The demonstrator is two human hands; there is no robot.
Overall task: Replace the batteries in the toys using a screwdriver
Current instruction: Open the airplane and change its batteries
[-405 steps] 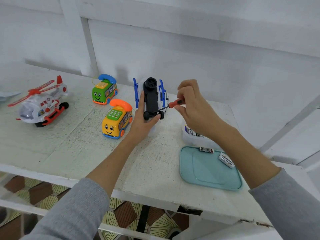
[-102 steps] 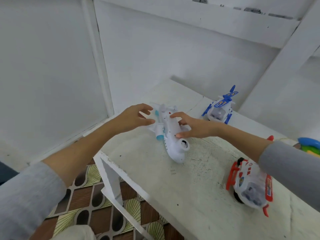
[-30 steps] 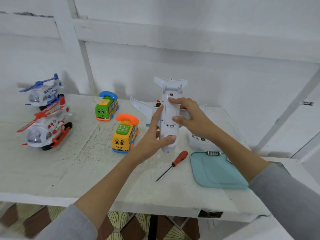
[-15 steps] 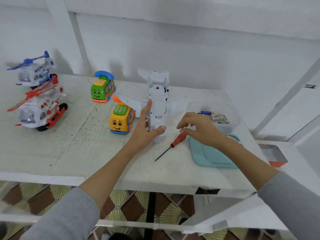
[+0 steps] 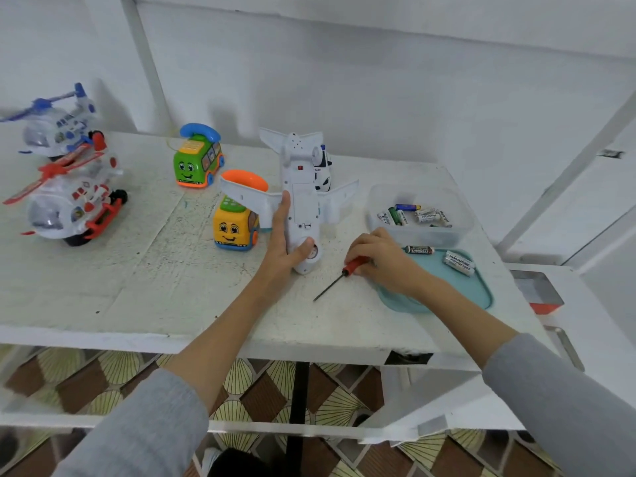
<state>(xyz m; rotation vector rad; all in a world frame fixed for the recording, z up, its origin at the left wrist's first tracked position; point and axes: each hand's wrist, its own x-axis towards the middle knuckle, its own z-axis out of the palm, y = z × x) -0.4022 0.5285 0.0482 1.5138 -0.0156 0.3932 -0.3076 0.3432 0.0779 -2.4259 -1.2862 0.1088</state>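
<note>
A white toy airplane [image 5: 303, 197] stands on its nose on the table, belly toward me. My left hand [image 5: 284, 249] grips its lower fuselage, thumb across the nose. The red-handled screwdriver [image 5: 339, 276] lies on the table to the right of the plane, tip pointing toward me. My right hand [image 5: 383, 261] rests on its handle, fingers curled over it. Two batteries [image 5: 419, 250] lie on a teal lid [image 5: 461, 290]. A clear tub [image 5: 418, 215] behind the lid holds several more batteries.
A yellow phone-bus toy [image 5: 235, 223] and a green one [image 5: 198, 160] stand left of the plane. Red [image 5: 72, 204] and blue [image 5: 56, 123] helicopters sit at far left. A small white car [image 5: 322, 166] is behind the plane. The white table [image 5: 155, 280] ends at a wall behind.
My right hand came down from the airplane onto the screwdriver's handle. My left hand kept holding the airplane upright; half a second ago the right hand hovered just above the tool.
</note>
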